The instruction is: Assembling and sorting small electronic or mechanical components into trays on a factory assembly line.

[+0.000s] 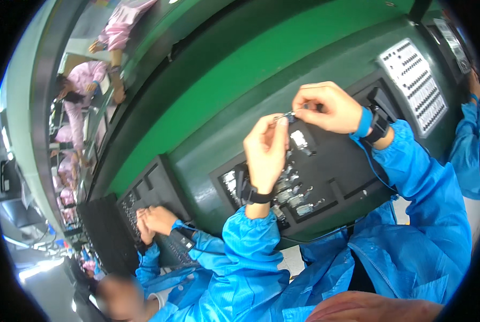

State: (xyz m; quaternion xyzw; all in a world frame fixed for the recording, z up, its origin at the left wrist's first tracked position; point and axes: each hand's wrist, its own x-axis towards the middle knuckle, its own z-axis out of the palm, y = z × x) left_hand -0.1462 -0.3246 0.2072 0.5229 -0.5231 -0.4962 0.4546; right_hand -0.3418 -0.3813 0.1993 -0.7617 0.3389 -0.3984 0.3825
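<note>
Between the fingertips of both hands is a small, shiny metal part point(286, 115), held above a black tray point(352, 155). My left hand point(265, 147) pinches its near left end between thumb and fingers. From the other side my right hand point(331, 109) grips it with thumb and forefinger; its remaining fingers are curled, and a small dark shape shows within them. The part is too small to name exactly. Below my hands, loose silver metal pieces point(293, 188) lie in the tray's recess, and a bright silver piece point(300, 140) lies farther up the tray.
At the right stands a white tray point(416, 88) with rows of small black parts. To the left, a co-worker's hands point(156, 221) work over another black tray point(156, 180). A blue sleeve point(468, 153) shows at far right. A green surface point(207, 107) runs behind the trays.
</note>
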